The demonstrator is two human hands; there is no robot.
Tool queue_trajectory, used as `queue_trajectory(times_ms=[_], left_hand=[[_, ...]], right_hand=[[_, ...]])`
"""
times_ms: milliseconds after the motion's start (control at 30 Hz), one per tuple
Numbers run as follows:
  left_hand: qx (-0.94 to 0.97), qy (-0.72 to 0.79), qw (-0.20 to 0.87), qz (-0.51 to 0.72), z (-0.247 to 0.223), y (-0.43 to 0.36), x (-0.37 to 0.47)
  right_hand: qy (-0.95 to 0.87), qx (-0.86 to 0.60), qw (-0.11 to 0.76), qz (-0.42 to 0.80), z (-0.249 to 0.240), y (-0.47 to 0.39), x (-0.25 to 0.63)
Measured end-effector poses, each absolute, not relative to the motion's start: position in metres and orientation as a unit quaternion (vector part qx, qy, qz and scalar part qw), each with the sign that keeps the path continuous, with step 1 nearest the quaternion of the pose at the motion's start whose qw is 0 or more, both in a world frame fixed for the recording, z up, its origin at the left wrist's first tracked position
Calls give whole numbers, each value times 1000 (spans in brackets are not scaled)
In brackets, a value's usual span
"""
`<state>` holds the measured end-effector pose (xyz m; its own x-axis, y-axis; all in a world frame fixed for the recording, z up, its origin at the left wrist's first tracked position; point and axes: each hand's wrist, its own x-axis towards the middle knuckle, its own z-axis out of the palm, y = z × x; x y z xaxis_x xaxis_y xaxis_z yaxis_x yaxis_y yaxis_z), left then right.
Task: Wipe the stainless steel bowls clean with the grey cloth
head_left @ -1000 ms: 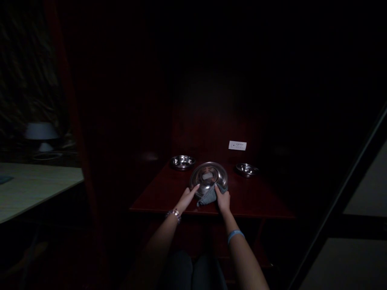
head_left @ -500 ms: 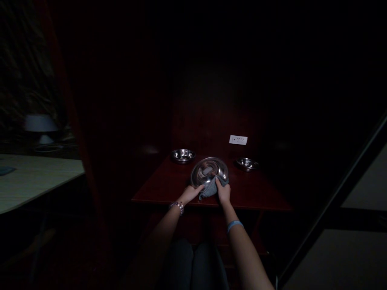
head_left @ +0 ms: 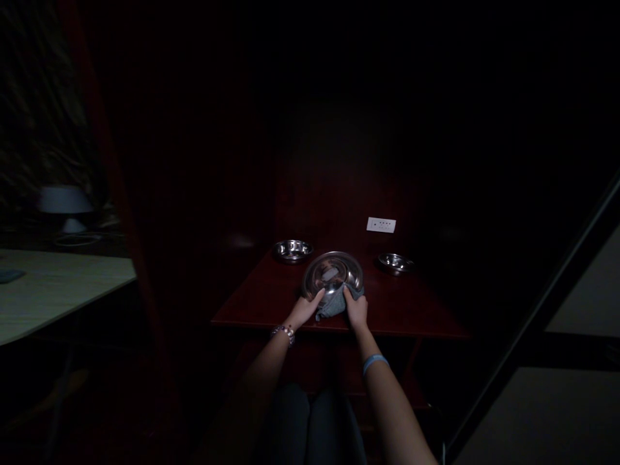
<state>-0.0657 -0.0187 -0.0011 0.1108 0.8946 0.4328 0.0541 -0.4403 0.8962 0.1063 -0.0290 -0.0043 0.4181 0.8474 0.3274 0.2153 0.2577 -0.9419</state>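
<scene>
A shiny metal bowl (head_left: 333, 266) is held tilted above the front of the dark red table (head_left: 271, 303), its outer base facing me. My left hand (head_left: 305, 310) grips its lower left rim, thumb on the metal. At the lower right rim, my right hand (head_left: 357, 310) is closed on a grey cloth (head_left: 334, 307) and the bowl's edge, the thumb pressing the cloth against the metal. The cloth hangs between both hands.
Two more metal bowls stand on the table, one at the back left (head_left: 293, 250) and one at the back right (head_left: 395, 263). A white socket (head_left: 381, 225) is on the back wall. Far left, a pale table (head_left: 62, 284) and a lamp (head_left: 65, 200) show.
The held bowl has shifted and turned slightly to the left. My left thumb sits higher on the metal, and my right hand has moved slightly left with the cloth.
</scene>
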Motion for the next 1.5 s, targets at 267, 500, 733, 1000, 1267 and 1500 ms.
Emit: queue_trajectory(times_ms=[267,500,733,1000,1267,1500], left_hand=[[616,397,387,560,3,-23,-67],[621,391,380,564,-1,-20,-67],[616,390,379,570,-4,-16,-66],[604,394,392,571,-2,-19,-67],[619,380,384,571,-4,-16,-66],[620,391,375,567,-5,-16,-67]], right_hand=[[-485,-563,621,248,-4,-31,105],[-489,-558,625,244,-4,-31,106],[-483,-554,627,257,-2,-31,106],[-483,-551,633,249,-2,-31,106],[-484,-556,628,249,-2,-31,106],[-490,-552,627,249,-3,-30,106]])
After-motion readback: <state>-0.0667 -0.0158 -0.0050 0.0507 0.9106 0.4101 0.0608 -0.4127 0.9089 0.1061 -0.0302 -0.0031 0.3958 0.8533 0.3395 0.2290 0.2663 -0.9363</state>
